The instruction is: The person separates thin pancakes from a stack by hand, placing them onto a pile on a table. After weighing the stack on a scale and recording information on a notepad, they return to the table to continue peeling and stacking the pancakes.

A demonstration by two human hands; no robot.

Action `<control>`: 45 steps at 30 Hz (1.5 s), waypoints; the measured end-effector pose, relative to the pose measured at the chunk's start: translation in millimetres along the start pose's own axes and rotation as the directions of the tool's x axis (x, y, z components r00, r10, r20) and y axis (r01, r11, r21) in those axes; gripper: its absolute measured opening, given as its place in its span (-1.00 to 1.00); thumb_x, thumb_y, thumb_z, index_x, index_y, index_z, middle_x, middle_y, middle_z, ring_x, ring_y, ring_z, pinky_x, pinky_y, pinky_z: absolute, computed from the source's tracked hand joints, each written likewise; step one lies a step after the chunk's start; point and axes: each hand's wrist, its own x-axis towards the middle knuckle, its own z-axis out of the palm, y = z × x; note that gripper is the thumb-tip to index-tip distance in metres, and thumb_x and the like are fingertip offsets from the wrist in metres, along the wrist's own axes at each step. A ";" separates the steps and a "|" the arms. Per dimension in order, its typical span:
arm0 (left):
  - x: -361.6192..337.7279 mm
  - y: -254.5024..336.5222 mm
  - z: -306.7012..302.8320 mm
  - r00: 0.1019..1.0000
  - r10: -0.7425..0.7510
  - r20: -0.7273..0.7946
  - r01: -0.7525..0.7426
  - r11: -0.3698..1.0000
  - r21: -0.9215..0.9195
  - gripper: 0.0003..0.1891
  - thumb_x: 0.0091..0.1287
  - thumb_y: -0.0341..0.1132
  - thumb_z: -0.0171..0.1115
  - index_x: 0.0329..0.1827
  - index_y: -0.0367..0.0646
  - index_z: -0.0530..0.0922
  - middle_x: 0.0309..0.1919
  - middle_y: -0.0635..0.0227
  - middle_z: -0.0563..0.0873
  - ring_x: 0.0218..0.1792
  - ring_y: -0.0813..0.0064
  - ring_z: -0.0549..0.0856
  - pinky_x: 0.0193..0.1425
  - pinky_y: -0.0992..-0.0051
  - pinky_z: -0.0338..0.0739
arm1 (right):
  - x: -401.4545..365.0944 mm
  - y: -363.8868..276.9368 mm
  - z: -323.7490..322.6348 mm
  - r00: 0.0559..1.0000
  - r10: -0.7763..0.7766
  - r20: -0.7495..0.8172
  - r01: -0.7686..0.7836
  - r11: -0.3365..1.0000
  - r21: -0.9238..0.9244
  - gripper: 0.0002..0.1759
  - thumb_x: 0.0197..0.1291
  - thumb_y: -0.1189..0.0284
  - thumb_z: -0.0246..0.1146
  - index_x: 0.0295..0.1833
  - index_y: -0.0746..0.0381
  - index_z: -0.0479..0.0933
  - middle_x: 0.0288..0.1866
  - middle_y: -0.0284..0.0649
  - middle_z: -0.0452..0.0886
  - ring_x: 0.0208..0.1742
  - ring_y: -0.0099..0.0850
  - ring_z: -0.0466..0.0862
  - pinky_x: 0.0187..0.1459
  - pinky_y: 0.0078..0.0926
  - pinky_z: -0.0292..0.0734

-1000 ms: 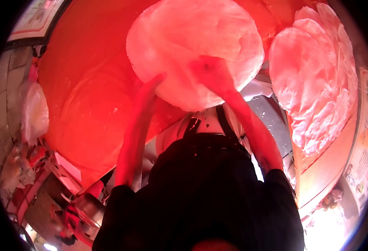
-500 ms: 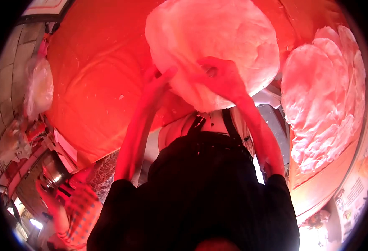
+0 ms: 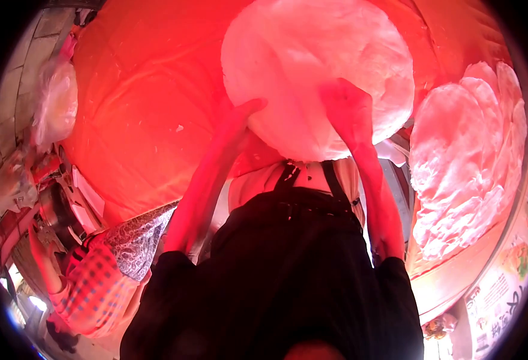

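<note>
While the red table (image 3: 144, 150) spreads wide to the left, the round sheet (image 3: 312, 48) reaches its near edge.
The left hand (image 3: 238, 122) sits at the sheet's near-left rim, the right hand (image 3: 350, 105) over its near half; whether either grips, I cannot tell. Stacked sheets (image 3: 456, 168) lie right.

A red table (image 3: 150, 132), round sheet (image 3: 312, 60) seemingly atop — overlapping sheets (image 3: 456, 162) on an orange surface (image 3: 456, 271) rightward.

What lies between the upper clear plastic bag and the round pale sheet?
In the head view, red tabletop with a small pale fleck lies between the bag and sheet; the left hand is at the sheet's edge.
</note>
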 end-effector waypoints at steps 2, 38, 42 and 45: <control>1.1 -3.3 -6.1 0.996 -0.065 -0.054 0.063 0.997 -0.047 -0.51 0.18 -0.48 0.27 0.19 -0.33 0.38 0.03 0.22 0.59 0.03 0.33 0.60 0.09 0.37 0.54 | -4.2 -4.9 15.7 0.995 -0.023 0.101 0.019 0.999 0.036 -0.82 0.08 0.38 0.29 -0.34 0.30 0.57 -0.53 -0.09 0.59 -0.48 -0.47 0.58 -0.43 -0.41 0.47; 45.6 -36.8 -108.7 0.987 -0.157 0.026 0.158 0.987 -0.033 -0.49 0.22 -0.49 0.18 0.27 -0.31 0.33 0.11 0.24 0.53 0.14 0.34 0.52 0.24 0.38 0.44 | 3.3 68.4 -347.4 0.707 0.131 -0.695 0.035 0.975 0.220 -0.73 0.12 0.38 0.28 -0.12 0.32 0.65 -0.30 -0.32 0.68 -0.31 -0.55 0.60 -0.27 -0.62 0.47; 50.3 -7.7 -128.7 0.987 -0.145 0.063 0.146 0.989 -0.020 -0.49 0.23 -0.46 0.19 0.26 -0.31 0.34 0.10 0.25 0.54 0.13 0.36 0.52 0.22 0.39 0.43 | -14.6 120.2 -413.3 0.724 -0.014 -0.690 0.084 0.994 0.068 -0.73 0.27 0.48 0.15 -0.01 0.40 0.60 -0.13 -0.17 0.67 -0.14 -0.44 0.66 -0.06 -0.60 0.56; 53.9 11.8 -137.3 0.989 -0.128 0.077 0.129 0.992 -0.002 -0.50 0.24 -0.44 0.20 0.26 -0.30 0.35 0.10 0.26 0.54 0.12 0.38 0.53 0.21 0.40 0.43 | -55.3 177.8 -413.2 0.647 0.364 -0.670 -0.321 0.927 0.193 -0.77 0.17 0.40 0.30 -0.12 0.33 0.63 -0.30 -0.20 0.65 -0.48 -0.55 0.58 -0.44 -0.66 0.51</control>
